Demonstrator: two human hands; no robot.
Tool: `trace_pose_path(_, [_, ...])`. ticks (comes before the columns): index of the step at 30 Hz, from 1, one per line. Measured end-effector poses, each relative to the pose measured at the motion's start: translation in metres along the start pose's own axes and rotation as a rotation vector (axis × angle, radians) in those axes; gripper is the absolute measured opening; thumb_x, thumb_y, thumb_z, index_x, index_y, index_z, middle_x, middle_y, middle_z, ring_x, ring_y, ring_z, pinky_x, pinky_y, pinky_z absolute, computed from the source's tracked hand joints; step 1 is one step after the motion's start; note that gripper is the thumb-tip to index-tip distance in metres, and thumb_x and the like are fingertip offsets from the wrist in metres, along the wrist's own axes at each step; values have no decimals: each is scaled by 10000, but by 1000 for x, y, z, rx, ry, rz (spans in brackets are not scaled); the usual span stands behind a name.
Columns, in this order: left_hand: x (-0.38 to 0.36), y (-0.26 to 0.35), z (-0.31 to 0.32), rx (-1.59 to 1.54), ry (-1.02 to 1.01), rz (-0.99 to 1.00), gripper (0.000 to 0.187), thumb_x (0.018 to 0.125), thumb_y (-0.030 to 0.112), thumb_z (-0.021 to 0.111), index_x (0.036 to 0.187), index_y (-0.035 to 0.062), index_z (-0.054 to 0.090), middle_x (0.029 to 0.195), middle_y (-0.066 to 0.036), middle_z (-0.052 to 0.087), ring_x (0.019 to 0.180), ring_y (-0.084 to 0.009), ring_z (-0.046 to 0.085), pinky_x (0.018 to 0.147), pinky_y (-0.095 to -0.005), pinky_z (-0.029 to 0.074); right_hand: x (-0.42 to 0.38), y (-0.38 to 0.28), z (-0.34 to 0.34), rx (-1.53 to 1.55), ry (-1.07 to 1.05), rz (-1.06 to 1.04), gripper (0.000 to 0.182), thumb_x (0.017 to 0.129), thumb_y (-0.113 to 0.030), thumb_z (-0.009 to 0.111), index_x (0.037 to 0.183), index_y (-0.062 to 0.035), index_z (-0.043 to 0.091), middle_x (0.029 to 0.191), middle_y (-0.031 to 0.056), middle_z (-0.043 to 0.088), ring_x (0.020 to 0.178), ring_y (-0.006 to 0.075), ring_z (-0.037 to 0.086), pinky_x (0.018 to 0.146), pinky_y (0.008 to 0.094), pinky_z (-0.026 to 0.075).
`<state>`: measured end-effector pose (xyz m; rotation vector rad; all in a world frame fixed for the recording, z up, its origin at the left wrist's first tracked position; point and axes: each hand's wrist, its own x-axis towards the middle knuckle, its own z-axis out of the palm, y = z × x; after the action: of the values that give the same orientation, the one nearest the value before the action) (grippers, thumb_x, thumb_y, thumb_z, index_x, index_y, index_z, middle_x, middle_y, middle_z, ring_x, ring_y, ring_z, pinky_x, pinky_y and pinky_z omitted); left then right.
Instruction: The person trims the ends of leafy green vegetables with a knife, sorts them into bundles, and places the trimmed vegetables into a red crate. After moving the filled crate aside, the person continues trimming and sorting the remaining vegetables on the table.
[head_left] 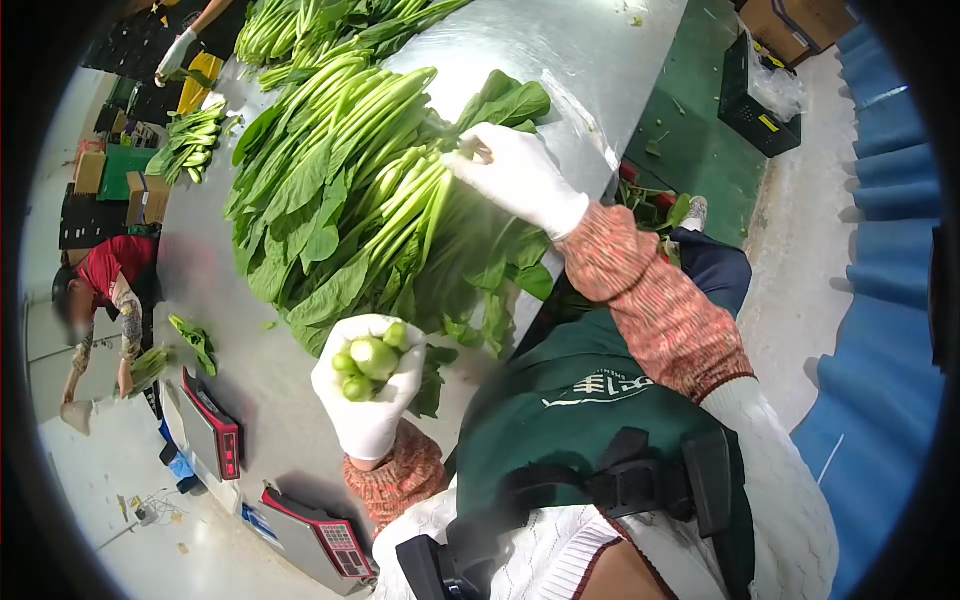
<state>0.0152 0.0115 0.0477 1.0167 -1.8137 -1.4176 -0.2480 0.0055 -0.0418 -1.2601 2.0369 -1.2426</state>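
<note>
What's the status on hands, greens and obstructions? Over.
Left hand gripping stems, pale ends up. Right hand over pile of greens, grip unclear. Nothing visibly blocking either hand.

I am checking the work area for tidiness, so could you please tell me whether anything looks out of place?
Yes, mildly: leaf scraps lie on the green floor between the table and the black crate, which looks untidy because the main pile of greens is up on the table. Nothing else clearly looks damaged or askew.
</note>
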Motion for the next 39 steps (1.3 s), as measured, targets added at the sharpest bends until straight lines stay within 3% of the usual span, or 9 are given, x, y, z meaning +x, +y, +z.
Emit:
trace_pose_path(6, [11, -10, 25, 302, 10, 183, 249, 740, -60, 740, 970, 12, 678, 865, -48, 688, 805, -115, 634, 769, -259, 513, 2, 3, 1, 172, -138, -35, 292, 893, -312, 705, 917, -28, 637, 841, 61, 648, 810, 145, 586, 757, 308, 480])
trace_pose_path(12, [38, -41, 68, 563, 22, 468, 352, 664, 10, 777, 996, 73, 678, 1291, -197, 568, 1176, -367, 562, 1021, -428, 449, -43, -25, -15, 449, -171, -3, 169, 909, -163, 724, 909, -22, 631, 768, -30, 584, 717, 45, 510, 642, 230, 433])
trace_pose_path(20, [29, -40, 85, 601, 9, 646, 401, 617, 21, 791, 1006, 64, 699, 1133, -178, 629, 989, -333, 651, 835, -377, 542, -72, -32, -53, 648, -225, 148, 158, 912, -164, 729, 951, -36, 646, 792, -37, 609, 710, 22, 526, 610, 196, 425])
trace_pose_path(24, [27, -33, 87, 495, -70, 548, 371, 647, -1, 769, 1005, 55, 691, 1076, -169, 651, 948, -325, 660, 824, -368, 540, -77, -23, -57, 692, -147, 141, 170, 966, -119, 641, 1098, -12, 656, 847, 6, 647, 760, 54, 586, 646, 208, 465])
trace_pose_path(26, [27, -32, 86, 460, -78, 492, 354, 659, -10, 759, 1001, 49, 686, 1056, -165, 655, 931, -320, 660, 818, -365, 538, -82, -5, -59, 66, -57, -129, 258, 916, 1, 597, 1170, -19, 636, 912, 92, 701, 818, 114, 654, 711, 285, 527])
trace_pose_path(28, [27, -29, 88, 494, -85, 503, 327, 667, -20, 756, 979, 41, 678, 1052, -168, 650, 918, -312, 657, 807, -358, 533, -90, 0, -59, -92, -97, -201, 359, 826, 70, 588, 1163, -44, 637, 927, 146, 700, 821, 211, 705, 711, 308, 535])
trace_pose_path(30, [27, -26, 92, 498, -108, 510, 322, 664, -23, 758, 969, 40, 676, 1047, -168, 649, 912, -309, 656, 803, -354, 531, -99, -6, -62, -188, -140, -174, 439, 746, 97, 567, 1147, -72, 624, 892, 178, 679, 818, 364, 683, 707, 353, 545])
trace_pose_path(35, [25, -24, 96, 379, -161, 561, 332, 656, -43, 761, 966, 39, 676, 1038, -161, 655, 917, -291, 660, 809, -338, 530, -100, 28, -49, -150, -35, 11, 383, 801, 36, 550, 1164, -68, 621, 821, 189, 678, 799, 382, 677, 679, 379, 535])
trace_pose_path(39, [22, -16, 92, 162, -283, 486, 301, 678, -59, 741, 954, 44, 677, 1049, -144, 664, 928, -236, 661, 828, -320, 524, -106, 63, -55, 72, -79, 191, 239, 968, -41, 492, 1151, 8, 639, 661, 61, 647, 625, 97, 605, 634, 268, 491])
